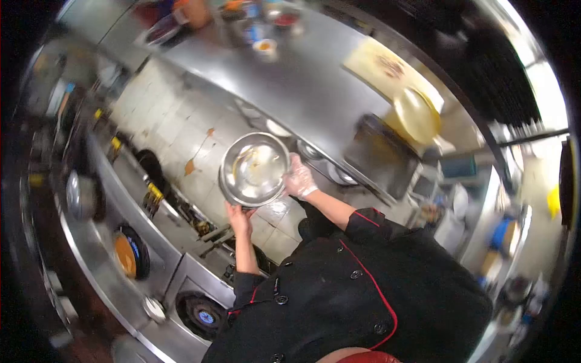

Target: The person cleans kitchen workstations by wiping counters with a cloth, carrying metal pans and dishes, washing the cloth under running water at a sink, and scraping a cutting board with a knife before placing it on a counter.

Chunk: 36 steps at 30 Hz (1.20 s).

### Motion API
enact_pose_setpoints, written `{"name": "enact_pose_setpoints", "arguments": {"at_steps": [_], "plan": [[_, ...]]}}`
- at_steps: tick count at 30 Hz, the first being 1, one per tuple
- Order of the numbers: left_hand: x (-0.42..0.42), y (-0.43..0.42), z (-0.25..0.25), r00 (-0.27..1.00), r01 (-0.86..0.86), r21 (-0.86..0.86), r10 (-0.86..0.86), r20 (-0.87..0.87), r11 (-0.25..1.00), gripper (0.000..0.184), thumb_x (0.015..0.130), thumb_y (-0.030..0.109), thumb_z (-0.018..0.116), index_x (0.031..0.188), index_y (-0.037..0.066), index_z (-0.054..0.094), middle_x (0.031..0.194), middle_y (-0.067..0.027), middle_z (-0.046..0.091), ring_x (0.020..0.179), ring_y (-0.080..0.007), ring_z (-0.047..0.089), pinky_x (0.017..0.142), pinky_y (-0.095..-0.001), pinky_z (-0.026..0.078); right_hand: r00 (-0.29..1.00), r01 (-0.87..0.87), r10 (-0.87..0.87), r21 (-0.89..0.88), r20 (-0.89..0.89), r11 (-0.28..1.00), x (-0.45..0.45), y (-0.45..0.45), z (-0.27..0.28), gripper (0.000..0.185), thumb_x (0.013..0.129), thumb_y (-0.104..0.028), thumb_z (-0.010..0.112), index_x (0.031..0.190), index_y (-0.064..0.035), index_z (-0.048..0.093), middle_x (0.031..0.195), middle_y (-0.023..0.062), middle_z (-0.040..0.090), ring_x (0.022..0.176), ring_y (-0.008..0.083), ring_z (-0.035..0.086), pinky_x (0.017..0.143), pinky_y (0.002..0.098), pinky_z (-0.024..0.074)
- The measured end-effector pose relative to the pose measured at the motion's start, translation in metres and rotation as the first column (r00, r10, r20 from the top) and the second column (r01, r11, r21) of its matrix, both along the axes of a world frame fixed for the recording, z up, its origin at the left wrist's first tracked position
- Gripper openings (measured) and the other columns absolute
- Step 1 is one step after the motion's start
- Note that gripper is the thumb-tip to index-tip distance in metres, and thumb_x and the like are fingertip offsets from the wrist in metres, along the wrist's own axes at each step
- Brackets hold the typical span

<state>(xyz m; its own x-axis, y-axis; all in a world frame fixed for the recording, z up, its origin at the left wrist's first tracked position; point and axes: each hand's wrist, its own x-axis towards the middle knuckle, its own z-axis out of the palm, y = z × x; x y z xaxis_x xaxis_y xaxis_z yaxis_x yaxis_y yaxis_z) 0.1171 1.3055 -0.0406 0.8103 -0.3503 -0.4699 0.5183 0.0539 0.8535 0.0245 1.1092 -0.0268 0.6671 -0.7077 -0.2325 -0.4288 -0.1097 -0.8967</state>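
A round stainless steel mixing bowl [257,175] with yellowish-brown smears inside is held over the floor, in front of my body. My left hand [240,219], which looks bare, has its fingers under the near left side of the bowl. On the right side of the rim, my right hand [300,178] grips it in a clear plastic glove. The bowl is tilted slightly, so its inside faces me. Fingers under the bowl are hidden.
A steel worktable [284,72] bears a cutting board [387,68] with reddish scraps, a yellowish round container [417,115] and a dark tray [381,151]. Along the left runs a stove with a lit burner [206,316] and a pan [130,254]. Tiled floor [163,130] lies between.
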Motion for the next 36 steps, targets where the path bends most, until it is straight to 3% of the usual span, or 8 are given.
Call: {"name": "enact_pose_setpoints", "arguments": {"at_steps": [4,8,15,21,22,25,29,36], "plan": [[-0.044,0.016,0.035,0.994,0.095,-0.063,-0.090,0.069,0.993,0.048,0.087,0.009,0.043,0.132,0.010,0.025,0.118,-0.0129,0.047,0.096,-0.0244,0.057,0.063,-0.0356,0.056,0.995,0.009,-0.018,0.095,0.094,0.995,-0.081,0.016,0.085,0.050,0.077,-0.008,0.052,0.121,-0.0016,0.031,0.073,0.0164,0.061,0.049,0.0205,0.060,0.047,0.0315,0.0509],[-0.088,0.011,0.107,0.967,0.214,0.025,-0.216,0.135,0.976,0.060,0.085,0.011,0.046,0.138,0.008,0.016,0.124,-0.0147,0.042,0.095,-0.0244,0.056,0.060,-0.0337,0.056,0.988,0.026,-0.060,0.230,0.141,0.973,-0.156,0.020,0.154,0.056,0.083,-0.014,0.055,0.126,0.0025,0.023,0.068,0.0145,0.060,0.046,0.0173,0.059,0.045,0.0310,0.0495],[-0.182,-0.033,0.176,0.890,0.426,0.034,-0.426,0.160,0.904,0.057,0.084,0.006,0.040,0.137,0.008,0.020,0.118,-0.0121,0.048,0.087,-0.0203,0.059,0.055,-0.0304,0.055,0.950,0.148,-0.181,0.144,0.254,0.978,-0.290,0.010,0.188,0.044,0.080,-0.019,0.060,0.110,-0.0010,0.034,0.063,0.0140,0.058,0.047,0.0230,0.060,0.048,0.0352,0.0494],[-0.309,-0.100,0.198,0.834,0.544,0.052,-0.547,0.079,0.837,0.052,0.085,0.002,0.040,0.135,0.009,0.024,0.114,-0.0132,0.052,0.080,-0.0185,0.062,0.054,-0.0283,0.056,0.906,0.217,-0.267,0.181,0.328,0.959,-0.447,-0.029,0.219,0.047,0.084,-0.024,0.058,0.116,-0.0015,0.033,0.071,0.0173,0.059,0.050,0.0227,0.060,0.050,0.0362,0.0494],[-0.333,-0.113,0.195,0.811,0.581,0.035,-0.582,0.068,0.813,0.052,0.085,0.001,0.040,0.134,0.009,0.025,0.113,-0.0135,0.052,0.080,-0.0190,0.062,0.054,-0.0288,0.056,0.924,0.256,-0.274,0.100,0.266,0.962,-0.479,-0.035,0.219,0.049,0.087,-0.024,0.055,0.127,-0.0053,0.033,0.070,0.0079,0.057,0.051,0.0125,0.058,0.049,0.0290,0.0508],[-0.400,-0.159,0.193,0.780,0.625,0.009,-0.625,0.013,0.780,0.048,0.085,0.000,0.037,0.131,0.008,0.029,0.108,-0.0135,0.054,0.078,-0.0200,0.063,0.055,-0.0296,0.057,0.878,0.371,-0.383,0.097,0.288,0.924,-0.571,-0.052,0.225,0.039,0.090,-0.026,0.049,0.120,-0.0021,0.040,0.078,0.0140,0.060,0.053,0.0177,0.059,0.053,0.0299,0.0513],[-0.477,-0.229,0.184,0.662,0.737,-0.176,-0.750,-0.009,0.652,0.043,0.085,0.002,0.037,0.127,0.009,0.031,0.102,-0.0110,0.058,0.077,-0.0180,0.063,0.056,-0.0305,0.058,0.597,0.724,-0.722,0.153,0.351,0.673,-0.688,-0.063,0.214,0.032,0.093,-0.025,0.045,0.113,-0.0017,0.052,0.075,0.0079,0.061,0.055,0.0124,0.059,0.051,0.0232,0.0503],[-0.589,-0.376,0.174,0.540,0.821,-0.304,-0.829,0.143,0.483,0.046,0.084,0.001,0.033,0.129,0.010,0.029,0.112,-0.0114,0.054,0.086,-0.0204,0.062,0.059,-0.0308,0.057,0.138,0.934,-0.915,0.257,0.378,0.247,-0.823,-0.057,0.190,0.033,0.093,-0.027,0.044,0.107,0.0015,0.054,0.068,0.0080,0.058,0.050,0.0098,0.055,0.041,0.0214,0.0446]]}}
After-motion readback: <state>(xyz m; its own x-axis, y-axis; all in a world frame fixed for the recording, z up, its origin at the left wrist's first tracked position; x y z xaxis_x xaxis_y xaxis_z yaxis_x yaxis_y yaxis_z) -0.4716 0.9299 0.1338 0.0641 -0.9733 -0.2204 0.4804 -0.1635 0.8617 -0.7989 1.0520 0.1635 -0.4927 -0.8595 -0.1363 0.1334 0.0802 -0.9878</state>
